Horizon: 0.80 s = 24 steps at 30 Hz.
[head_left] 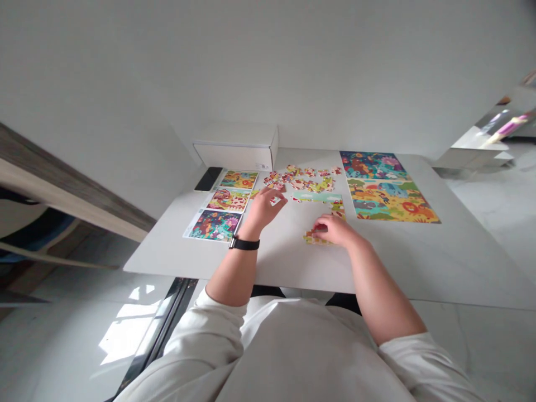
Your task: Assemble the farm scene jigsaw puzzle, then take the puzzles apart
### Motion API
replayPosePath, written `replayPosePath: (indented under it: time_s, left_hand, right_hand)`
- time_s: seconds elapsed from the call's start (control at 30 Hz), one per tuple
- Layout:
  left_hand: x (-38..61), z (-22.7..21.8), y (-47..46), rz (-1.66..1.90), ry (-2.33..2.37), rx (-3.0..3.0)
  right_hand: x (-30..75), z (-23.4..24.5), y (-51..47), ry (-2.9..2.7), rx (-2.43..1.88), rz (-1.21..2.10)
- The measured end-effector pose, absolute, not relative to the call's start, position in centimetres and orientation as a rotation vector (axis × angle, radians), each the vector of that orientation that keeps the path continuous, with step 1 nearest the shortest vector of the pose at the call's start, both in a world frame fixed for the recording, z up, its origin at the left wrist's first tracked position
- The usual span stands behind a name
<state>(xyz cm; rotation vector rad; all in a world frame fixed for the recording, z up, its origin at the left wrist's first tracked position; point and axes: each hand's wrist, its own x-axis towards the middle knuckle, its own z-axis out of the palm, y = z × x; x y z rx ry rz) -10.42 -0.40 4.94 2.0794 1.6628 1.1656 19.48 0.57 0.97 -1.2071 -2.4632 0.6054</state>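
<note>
Partly assembled jigsaw (318, 197), set in from the table's (285, 251) near edge: borders begun, interior unfilled; loose pieces (298, 183) remain toward the far edge. Left hand (264, 207) half open, right hand (336, 229) curled over the jigsaw's lower part; any grip indiscernible.

Left hand (263, 209), loosely parted; right hand (334, 230), curled.
Left forearm (235, 271) points to one o'clock, right forearm (383, 287) to eleven.

This looks most like a room in a home, judging by the brightly coloured jigsaw pieces (320, 186) and phone (209, 179) on a white desk (444, 262) against a pale wall (301, 72), with glossy, marble-look floor (508, 206) around it.
</note>
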Motion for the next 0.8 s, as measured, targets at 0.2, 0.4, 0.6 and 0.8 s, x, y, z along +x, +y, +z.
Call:
replayPosePath:
  time_s: [0.2,0.4,0.6,0.8]
  left_hand:
    - [-16.3,5.8,2.0,1.069,2.085,1.88]
    - [-17.3,3.3,2.9,1.398,2.28,1.689]
    - [-17.3,1.9,3.0,1.25,2.248,1.753]
    - [-16.1,1.2,2.7,0.84,2.139,2.042]
  right_hand:
    - [19.6,0.9,0.5,-2.489,-1.166,0.607]
    - [20.0,1.3,0.6,-2.153,-1.242,0.579]
    - [19.7,1.5,0.4,-2.089,-1.292,0.494]
    - [19.2,1.5,0.1,-2.136,-1.234,0.499]
